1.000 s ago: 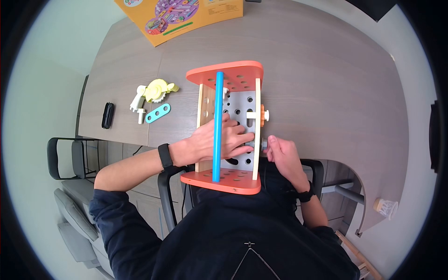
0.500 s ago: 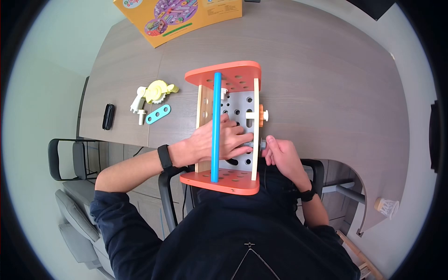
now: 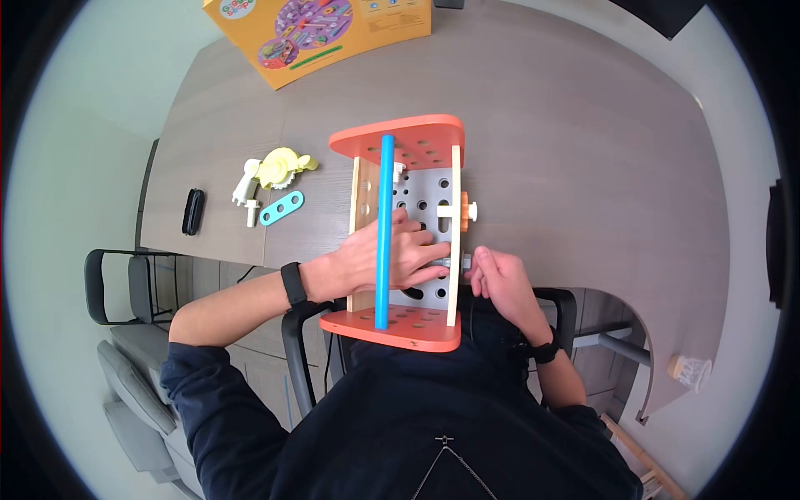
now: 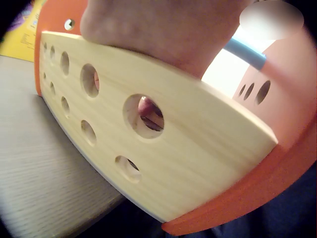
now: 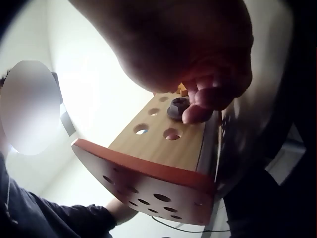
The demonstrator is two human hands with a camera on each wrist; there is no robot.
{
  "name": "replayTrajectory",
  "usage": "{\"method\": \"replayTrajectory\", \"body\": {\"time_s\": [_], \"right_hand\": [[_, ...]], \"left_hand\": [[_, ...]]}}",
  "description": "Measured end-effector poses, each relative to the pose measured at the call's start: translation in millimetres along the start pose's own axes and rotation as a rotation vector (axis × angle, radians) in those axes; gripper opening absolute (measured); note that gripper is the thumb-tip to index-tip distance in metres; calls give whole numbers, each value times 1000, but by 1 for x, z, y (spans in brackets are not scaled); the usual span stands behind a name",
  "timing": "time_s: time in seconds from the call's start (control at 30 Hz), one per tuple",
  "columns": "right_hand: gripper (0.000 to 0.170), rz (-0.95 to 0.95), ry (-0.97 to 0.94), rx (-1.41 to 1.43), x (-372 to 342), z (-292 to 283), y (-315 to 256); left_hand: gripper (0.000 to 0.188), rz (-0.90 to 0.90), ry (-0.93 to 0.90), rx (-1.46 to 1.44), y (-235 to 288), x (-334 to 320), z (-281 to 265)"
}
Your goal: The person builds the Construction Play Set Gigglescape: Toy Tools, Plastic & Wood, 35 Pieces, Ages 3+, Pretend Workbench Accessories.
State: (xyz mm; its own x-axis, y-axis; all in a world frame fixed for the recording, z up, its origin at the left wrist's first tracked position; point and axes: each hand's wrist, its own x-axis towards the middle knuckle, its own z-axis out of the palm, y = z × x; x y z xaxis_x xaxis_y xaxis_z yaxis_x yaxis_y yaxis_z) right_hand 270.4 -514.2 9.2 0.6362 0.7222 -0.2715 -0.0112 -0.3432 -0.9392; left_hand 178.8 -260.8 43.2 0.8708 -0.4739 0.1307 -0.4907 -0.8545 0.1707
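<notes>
A toy toolbox with orange end panels [image 3: 397, 133], pale wooden sides [image 4: 198, 129] and a blue rod handle [image 3: 384, 233] stands in front of me, overhanging the table edge. My left hand [image 3: 400, 252] reaches under the rod into it. Its thumb and index finger pinch the grey shank [image 3: 440, 262] of a bolt at the right side's inner face. Outside that side, my right hand [image 3: 504, 279] has curled fingers and thumb at the grey bolt head [image 5: 177, 108]. Farther along the same side sit an orange piece [image 3: 465, 212] and a cream bolt [image 3: 473, 212].
Left on the table [image 3: 575, 167] lie a yellow toy piece [image 3: 279, 168], a cream bolt [image 3: 252, 213], a turquoise three-hole strip [image 3: 282, 208] and a black case [image 3: 193, 212]. A yellow printed box [image 3: 350, 37] stands at the back. A chair [image 3: 117, 283] is off left.
The toolbox and both hands have shifted slightly left and down in the head view. A little more of the grey bolt head shows beside my right hand.
</notes>
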Motion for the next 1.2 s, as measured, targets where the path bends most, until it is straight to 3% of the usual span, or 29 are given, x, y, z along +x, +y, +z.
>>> {"method": "replayTrajectory", "body": {"time_s": [0.1,0.17,0.33,0.4,0.47,0.53,0.6,0.67,0.73,0.87,0.93,1.03,1.2], "right_hand": [[22,-247,215,174,-3,27,3],[22,-267,200,287,-4,29,6],[16,114,-135,236,2,0,-1],[19,163,-218,50,4,-5,13],[19,41,-130,23,4,1,14],[18,-248,146,158,-4,19,12],[17,-371,128,182,0,24,23],[17,-314,94,207,0,26,17],[16,-79,42,231,-5,23,6],[20,59,-63,-99,4,6,14],[23,77,-36,-91,-1,3,12],[26,-174,52,-37,-11,10,3],[23,-190,30,-273,-10,20,-5]], "left_hand": [[34,1,-2,2,-1,-1,3],[34,3,-2,3,-1,0,4],[34,-1,3,-3,0,1,1],[30,-12,-41,-14,2,1,-3],[28,-25,-70,-16,2,0,-5],[28,-22,-82,-10,2,2,-4],[32,-6,-35,-6,0,1,1],[34,2,-13,-5,0,1,2],[34,0,-14,-8,0,1,1],[29,-11,-80,5,2,1,-3],[28,-6,-69,-2,1,1,-2],[34,8,-1,10,-1,0,5],[34,8,-3,2,-1,0,5]]}}
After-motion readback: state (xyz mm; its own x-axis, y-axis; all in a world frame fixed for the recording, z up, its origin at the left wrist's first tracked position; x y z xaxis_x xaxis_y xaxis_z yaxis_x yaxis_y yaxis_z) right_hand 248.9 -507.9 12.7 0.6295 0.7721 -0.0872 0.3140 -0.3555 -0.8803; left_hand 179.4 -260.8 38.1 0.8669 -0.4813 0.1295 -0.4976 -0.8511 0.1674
